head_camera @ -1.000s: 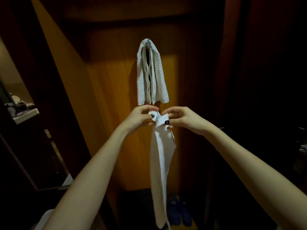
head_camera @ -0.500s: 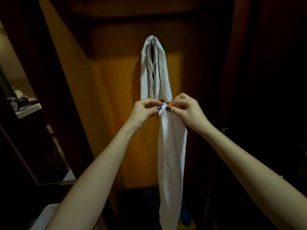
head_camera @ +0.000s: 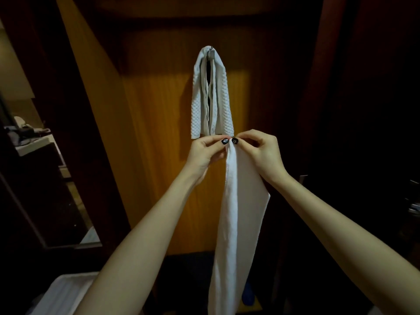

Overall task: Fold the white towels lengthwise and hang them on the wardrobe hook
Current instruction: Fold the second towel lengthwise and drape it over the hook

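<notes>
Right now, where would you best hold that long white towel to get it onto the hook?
Take the long towel by its gathered top end, where the left hand and right hand pinch it side by side. Come from the front, one hand at each side: it hangs straight down from there, so the fold probably stays together. The hook above carries a waffle towel.

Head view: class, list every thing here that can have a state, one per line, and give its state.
Hook: carries one towel, mostly covered by it.
Textured towel: draped over the hook, both ends hanging down.
Smooth towel: folded into a long narrow strip, hanging from both hands, not on the hook.
Left hand: pinches the top end of the smooth towel.
Right hand: pinches the same top end, thumb beside the left thumb.
</notes>
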`<state>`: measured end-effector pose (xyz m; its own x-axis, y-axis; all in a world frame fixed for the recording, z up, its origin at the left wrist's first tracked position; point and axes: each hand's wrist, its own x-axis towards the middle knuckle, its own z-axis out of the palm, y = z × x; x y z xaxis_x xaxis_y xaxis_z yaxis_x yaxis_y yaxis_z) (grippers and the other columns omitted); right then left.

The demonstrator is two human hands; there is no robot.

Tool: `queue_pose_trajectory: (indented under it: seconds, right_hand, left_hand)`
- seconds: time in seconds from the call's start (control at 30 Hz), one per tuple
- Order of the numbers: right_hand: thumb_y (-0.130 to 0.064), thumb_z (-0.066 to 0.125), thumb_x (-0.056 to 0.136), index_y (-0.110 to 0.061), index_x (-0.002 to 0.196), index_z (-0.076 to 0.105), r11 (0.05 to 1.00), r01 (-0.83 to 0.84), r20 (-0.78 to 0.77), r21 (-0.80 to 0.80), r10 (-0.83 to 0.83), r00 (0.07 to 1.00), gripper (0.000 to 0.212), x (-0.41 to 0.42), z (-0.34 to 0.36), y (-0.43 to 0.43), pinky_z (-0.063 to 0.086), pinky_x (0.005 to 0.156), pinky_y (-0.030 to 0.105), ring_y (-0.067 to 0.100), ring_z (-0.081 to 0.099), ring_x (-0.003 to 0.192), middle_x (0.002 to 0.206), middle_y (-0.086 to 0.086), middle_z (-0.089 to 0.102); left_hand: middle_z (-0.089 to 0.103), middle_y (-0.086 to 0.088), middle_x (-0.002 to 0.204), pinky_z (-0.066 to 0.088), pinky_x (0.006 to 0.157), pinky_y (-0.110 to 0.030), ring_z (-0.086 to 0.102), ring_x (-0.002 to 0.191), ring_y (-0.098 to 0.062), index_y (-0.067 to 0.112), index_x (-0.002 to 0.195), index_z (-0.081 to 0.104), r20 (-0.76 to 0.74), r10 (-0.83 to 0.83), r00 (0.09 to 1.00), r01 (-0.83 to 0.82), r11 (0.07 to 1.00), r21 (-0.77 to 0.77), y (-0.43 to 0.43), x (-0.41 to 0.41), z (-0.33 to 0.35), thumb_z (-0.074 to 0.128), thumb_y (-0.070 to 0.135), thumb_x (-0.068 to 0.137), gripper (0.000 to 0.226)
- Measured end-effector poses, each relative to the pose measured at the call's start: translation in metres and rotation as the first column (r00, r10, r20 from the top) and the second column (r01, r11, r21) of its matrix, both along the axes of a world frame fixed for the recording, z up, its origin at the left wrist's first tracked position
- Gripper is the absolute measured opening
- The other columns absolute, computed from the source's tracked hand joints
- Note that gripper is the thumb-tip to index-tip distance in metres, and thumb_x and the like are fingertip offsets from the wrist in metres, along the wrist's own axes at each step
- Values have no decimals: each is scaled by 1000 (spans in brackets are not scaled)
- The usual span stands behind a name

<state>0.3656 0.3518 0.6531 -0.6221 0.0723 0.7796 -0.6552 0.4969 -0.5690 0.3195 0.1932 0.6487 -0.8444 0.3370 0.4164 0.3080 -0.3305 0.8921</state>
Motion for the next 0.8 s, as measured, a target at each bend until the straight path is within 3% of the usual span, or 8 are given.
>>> queue_pose_trajectory:
  seconds: [0.17,0.33,0.5,0.57,0.7,0.8]
  right_hand:
    - [-5,67,87,-11,90,72,1000,-2,-78,11,3,997,8,1,-2,0,52,74,37,16,65,82,86,1,70]
    - [-9,68,90,-15,94,70,997,-81,2,5,81,997,8,2,-1,5,53,78,31,12,67,86,90,-5,71]
    - [-24,71,88,-18,94,63,996,-90,94,16,88,992,12,5,8,16,44,63,37,13,55,69,78,7,63]
    - [-22,71,88,-20,97,61,993,-116,133,37,110,985,14,10,12,22,41,64,33,11,52,68,75,4,61]
    - [-11,68,88,-23,109,63,984,-85,178,154,57,982,24,23,10,39,48,73,30,18,61,80,86,-6,65]
    - [-17,69,88,-25,115,65,967,1,199,256,-54,978,28,32,6,58,46,74,16,0,61,86,96,-18,66]
  left_hand:
    - [74,1,85,54,71,-18,68,82,-8,10,93,70,-49,-27,998,29,999,31,8,4,0,67,-5,82,19]
    - [71,-1,80,54,73,-23,65,80,-14,12,83,69,-44,-15,999,16,1000,26,6,1,5,65,-8,82,21]
    - [63,4,64,35,50,-22,51,56,-10,21,70,71,-106,0,994,-8,997,-76,7,-7,14,69,0,82,24]
    - [64,7,62,39,46,-19,54,52,-6,15,75,67,-173,28,985,-48,993,-111,6,-11,19,69,-2,82,19]
    - [68,13,66,49,67,-15,62,67,0,11,77,65,-258,122,959,-158,980,-122,-1,-24,28,66,-10,80,21]
    - [68,12,64,49,67,-17,61,66,-1,12,76,64,-259,175,950,-215,967,-134,-11,-36,36,67,-9,80,22]
